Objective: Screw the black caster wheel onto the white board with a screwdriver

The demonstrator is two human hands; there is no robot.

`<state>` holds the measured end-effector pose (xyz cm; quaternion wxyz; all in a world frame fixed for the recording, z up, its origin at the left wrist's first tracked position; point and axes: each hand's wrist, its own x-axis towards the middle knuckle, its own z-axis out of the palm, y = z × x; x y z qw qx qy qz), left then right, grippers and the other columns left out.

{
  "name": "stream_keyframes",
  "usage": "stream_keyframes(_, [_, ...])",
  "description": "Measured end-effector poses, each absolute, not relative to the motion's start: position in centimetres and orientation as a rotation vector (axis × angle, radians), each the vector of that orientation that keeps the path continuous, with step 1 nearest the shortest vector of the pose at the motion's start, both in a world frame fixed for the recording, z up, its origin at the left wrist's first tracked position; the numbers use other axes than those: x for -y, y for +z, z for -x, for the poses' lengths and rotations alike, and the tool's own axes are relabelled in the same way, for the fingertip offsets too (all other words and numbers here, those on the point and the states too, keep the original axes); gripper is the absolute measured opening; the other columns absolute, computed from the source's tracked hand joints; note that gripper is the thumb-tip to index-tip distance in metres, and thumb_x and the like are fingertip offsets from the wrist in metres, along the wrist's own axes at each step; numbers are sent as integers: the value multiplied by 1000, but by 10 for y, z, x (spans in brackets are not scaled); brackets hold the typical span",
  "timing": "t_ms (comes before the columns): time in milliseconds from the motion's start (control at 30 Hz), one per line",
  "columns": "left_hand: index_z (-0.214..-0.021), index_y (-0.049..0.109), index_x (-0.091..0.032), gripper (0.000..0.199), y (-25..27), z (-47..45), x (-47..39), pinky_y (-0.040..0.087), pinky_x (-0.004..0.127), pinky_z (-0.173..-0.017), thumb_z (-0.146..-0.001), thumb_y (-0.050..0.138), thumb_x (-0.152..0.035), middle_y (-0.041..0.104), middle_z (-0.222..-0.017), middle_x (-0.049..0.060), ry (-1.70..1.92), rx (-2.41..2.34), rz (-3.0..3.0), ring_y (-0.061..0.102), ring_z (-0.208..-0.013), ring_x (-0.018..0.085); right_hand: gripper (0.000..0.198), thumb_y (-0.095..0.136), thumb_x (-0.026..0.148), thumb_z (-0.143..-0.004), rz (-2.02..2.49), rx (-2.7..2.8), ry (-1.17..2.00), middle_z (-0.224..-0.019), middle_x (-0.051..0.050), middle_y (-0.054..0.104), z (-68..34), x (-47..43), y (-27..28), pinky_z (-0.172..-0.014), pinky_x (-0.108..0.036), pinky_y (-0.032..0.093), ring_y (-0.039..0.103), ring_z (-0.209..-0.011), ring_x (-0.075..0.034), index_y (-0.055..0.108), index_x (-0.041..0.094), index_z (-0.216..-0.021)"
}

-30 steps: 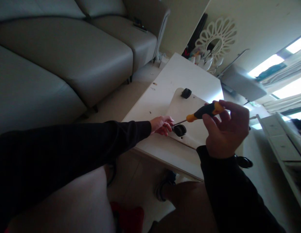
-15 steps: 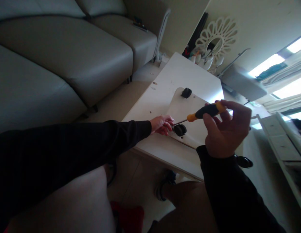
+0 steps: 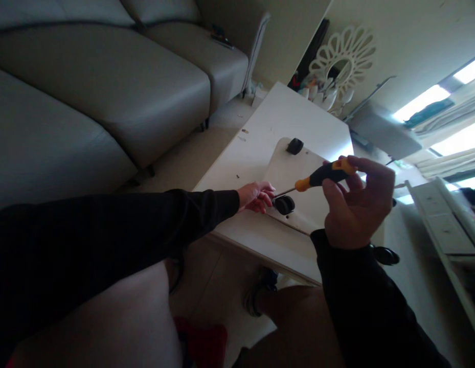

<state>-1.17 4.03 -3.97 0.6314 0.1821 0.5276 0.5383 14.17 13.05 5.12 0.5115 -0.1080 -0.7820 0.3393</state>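
The right hand (image 3: pixel 356 202) is gripping a screwdriver (image 3: pixel 321 176), driving its tip at the near caster (image 3: pixel 284 204) on the board (image 3: pixel 298 174). The left hand (image 3: pixel 255 197) is pinching fingers together beside that caster. 2 casters are sitting on the board, the far caster (image 3: pixel 294 146) already standing untouched; the near one looks unfinished.

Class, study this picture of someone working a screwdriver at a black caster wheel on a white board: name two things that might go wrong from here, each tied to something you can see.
1. The left hand sits right at the tip of the screwdriver beside the caster wheel; a slip might jab the fingers.
2. The right hand holds the handle with fingertips only, so the tip may wander off.
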Motion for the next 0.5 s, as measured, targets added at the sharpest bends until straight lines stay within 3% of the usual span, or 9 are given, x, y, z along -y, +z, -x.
stream_keyframes(233, [-94, 63, -14, 23, -41, 12, -41, 40, 24, -48, -88, 53, -34, 62, -69, 1, 1231, -1209, -424, 55, -50, 11, 50, 83, 18, -71, 316, 1901, 790, -123, -1, 60, -142, -133, 51, -69, -32, 61, 71, -101, -18, 66, 33, -115])
stream_keyframes(500, [-99, 65, -14, 29, -40, 12, -40, 43, 28, -52, -83, 57, -37, 62, -70, 1, 1230, -1210, -427, 55, -53, 13, 49, 78, 10, -70, 228, 1899, 831, -114, 0, 63, -142, -129, 55, -72, -34, 61, 70, -98, -18, 67, 33, -112])
